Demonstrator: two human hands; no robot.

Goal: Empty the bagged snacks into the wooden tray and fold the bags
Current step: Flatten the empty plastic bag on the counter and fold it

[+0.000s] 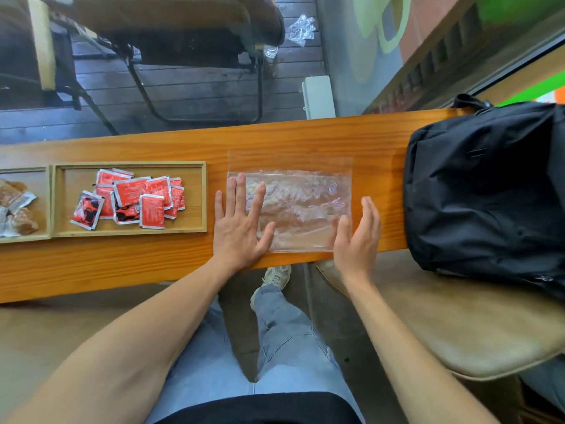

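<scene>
A clear plastic bag (302, 203) lies flat and empty on the orange wooden counter (122, 258). My left hand (240, 223) presses flat on the bag's left edge, fingers spread. My right hand (357, 237) rests on edge at the bag's right side, fingers straight, thumb on the plastic. To the left sits a wooden tray (201, 197) with several red snack packets (131, 200) in its right compartment. Brown wrapped snacks (18, 206) fill the left compartment at the frame's edge.
A black backpack (489, 185) sits on a tan stool seat (458, 325) right of the bag, overlapping the counter's end. Beyond the counter is glass, with a chair and dark decking behind it. My legs are below the counter.
</scene>
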